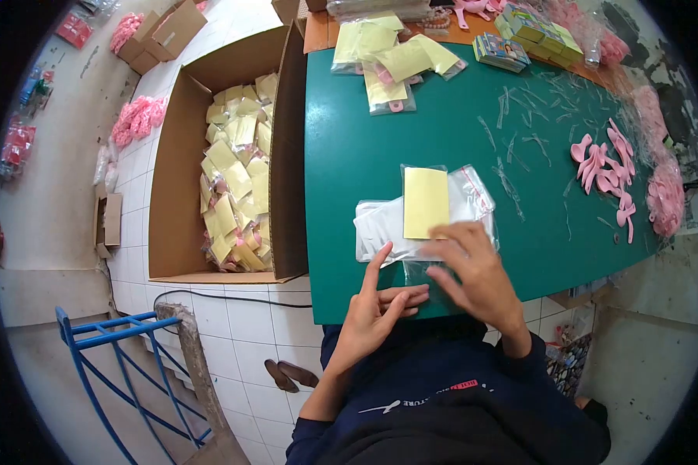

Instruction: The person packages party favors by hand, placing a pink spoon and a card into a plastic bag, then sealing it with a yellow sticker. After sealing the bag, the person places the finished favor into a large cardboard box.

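You are resting your right hand with bent fingers on the near end of the bag, pinch unclear, your left hand is lying open beside it, and the bag's card is pointing lengthwise away from both.

- The green table has a bare left half.
- A pile of clear bags lies near its front edge, with a yellow card on top.
- Filled bags with yellow cards lie at the far edge.
- Thin clear strips are scattered to the right.
- Pink plastic pieces lie heaped by the right edge.
- Colourful packs sit at the far right corner.
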Demonstrator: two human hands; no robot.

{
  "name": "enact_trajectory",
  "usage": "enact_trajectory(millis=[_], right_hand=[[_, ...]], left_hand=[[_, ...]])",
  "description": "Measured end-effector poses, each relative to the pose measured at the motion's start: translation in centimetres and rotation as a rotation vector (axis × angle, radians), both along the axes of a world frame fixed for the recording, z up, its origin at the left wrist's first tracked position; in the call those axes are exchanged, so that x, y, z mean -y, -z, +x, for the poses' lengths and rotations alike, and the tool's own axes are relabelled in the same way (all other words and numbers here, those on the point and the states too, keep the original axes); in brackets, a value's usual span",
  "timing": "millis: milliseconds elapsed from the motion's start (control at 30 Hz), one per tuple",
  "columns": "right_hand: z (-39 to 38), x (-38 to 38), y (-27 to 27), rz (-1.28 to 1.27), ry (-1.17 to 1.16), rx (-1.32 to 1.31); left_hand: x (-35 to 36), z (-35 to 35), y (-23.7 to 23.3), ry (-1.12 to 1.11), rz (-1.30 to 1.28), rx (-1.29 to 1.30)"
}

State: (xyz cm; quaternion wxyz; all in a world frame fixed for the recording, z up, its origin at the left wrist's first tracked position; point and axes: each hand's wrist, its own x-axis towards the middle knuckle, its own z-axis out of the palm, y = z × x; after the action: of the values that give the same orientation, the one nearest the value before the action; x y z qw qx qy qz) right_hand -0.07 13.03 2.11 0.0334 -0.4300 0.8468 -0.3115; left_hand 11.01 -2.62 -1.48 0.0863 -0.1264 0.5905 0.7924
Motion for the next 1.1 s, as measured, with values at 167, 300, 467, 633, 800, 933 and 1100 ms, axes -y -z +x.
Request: enact_trajectory(millis=[167, 300, 467, 633, 800, 933, 1100], right_hand=[[1.5, 0.1, 0.0, 0.0, -0.101, 0.126], [1.6, 0.3, 0.3, -0.006, -0.144, 0.155], [2.4, 0.8, 0.7, 0.067, -0.146, 0.041], [3.1, 1.3, 0.5, 0.088, -0.173, -0.08], [2.4, 0.4, 0.1, 0.057, -0.352, -0.011], [-0.9, -2.3, -1.5, -0.099, -0.589, 0.451], [-10.5, -9.7, -3.3, -0.261, -0.424, 0.705]], left_hand=[[0.5, -0.3, -0.4, 0.022, 0.076, 0.07], [0.7, -0.1, -0.4, 0.048, -0.059, 0.017], [0.7, -0.1, -0.2, 0.043, -0.162, -0.065], [1.0, -0.7, 0.2, 0.037, -0.087, 0.006], [0.7, -0.9, 0.1, 0.003, -0.13, 0.001], [0.1, -1.1, -0.1, -0.028, -0.091, 0.042], [0.8, -1.5, -0.6, 0.101, -0.137, 0.059]])
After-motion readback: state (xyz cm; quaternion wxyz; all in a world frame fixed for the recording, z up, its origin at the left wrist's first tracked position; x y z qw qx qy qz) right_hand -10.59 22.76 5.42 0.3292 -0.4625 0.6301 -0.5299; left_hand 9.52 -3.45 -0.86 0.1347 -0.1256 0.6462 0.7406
